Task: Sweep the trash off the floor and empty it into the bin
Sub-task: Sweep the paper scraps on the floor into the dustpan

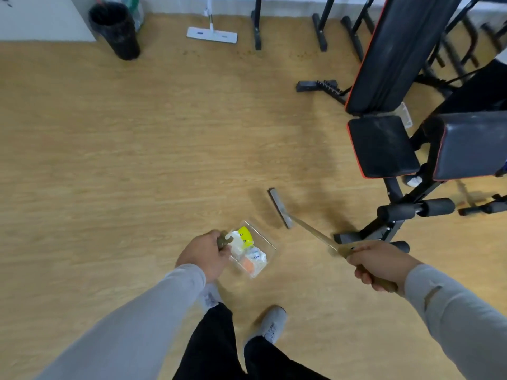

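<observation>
My left hand [204,253] grips the handle of a clear dustpan [270,246] held low above the wooden floor. Inside it lies trash [248,252]: a yellow piece, crumpled white wrappers and something orange. My right hand [377,263] grips the wooden handle of a broom [315,234], whose grey head [279,207] hangs just right of the dustpan, apart from it. A black bin [115,30] with a dark liner stands far off at the top left, by the white wall.
Black weight benches [384,144] with red trim fill the right side, their feet near the broom. A white flat mop [211,34] leans at the back wall. Black rack legs [257,26] stand beside it. My grey shoes [271,325] are below the dustpan.
</observation>
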`<state>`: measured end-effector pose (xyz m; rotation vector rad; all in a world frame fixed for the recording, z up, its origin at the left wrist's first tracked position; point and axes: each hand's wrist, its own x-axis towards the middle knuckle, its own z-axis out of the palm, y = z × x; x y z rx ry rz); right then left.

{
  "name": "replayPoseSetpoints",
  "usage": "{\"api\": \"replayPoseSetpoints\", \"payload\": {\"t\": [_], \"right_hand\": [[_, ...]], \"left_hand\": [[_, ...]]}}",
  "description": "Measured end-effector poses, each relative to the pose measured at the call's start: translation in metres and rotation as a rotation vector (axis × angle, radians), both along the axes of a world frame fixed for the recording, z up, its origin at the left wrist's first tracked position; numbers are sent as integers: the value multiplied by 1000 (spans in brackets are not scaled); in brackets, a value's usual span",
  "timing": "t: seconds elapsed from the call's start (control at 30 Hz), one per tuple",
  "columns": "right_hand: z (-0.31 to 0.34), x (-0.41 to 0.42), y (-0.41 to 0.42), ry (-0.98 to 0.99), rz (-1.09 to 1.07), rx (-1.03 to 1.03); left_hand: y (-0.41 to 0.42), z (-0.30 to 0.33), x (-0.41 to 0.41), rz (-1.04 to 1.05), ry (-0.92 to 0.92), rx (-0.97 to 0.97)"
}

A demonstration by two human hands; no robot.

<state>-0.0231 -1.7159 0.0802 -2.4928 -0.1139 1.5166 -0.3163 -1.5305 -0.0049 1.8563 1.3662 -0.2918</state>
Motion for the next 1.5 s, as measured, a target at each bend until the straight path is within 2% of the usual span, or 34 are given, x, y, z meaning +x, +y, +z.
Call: {"api": "replayPoseSetpoints", "payload": {"t": [0.27, 0.67, 0.77, 0.97, 1.1, 1.3, 1.5], "right_hand": [[28, -49, 97, 79, -182, 62], [47, -106, 264, 78, 48, 82], [38, -98, 310, 84, 106, 93], [26, -54, 423, 187, 84, 109], [23, -27, 497, 181, 222, 102], [36, -12, 609, 123, 373, 147], [38, -13, 711, 148, 302, 198]], "left_hand": [[86, 57, -78, 155, -56, 86], [200, 92, -149, 397, -72, 205], [236, 91, -153, 435, -56, 236], [324, 91, -135, 468, 25, 301], [386, 100, -113, 503, 92, 329], [467, 117, -87, 586, 101, 354], [557, 123, -83, 645, 122, 383]]}}
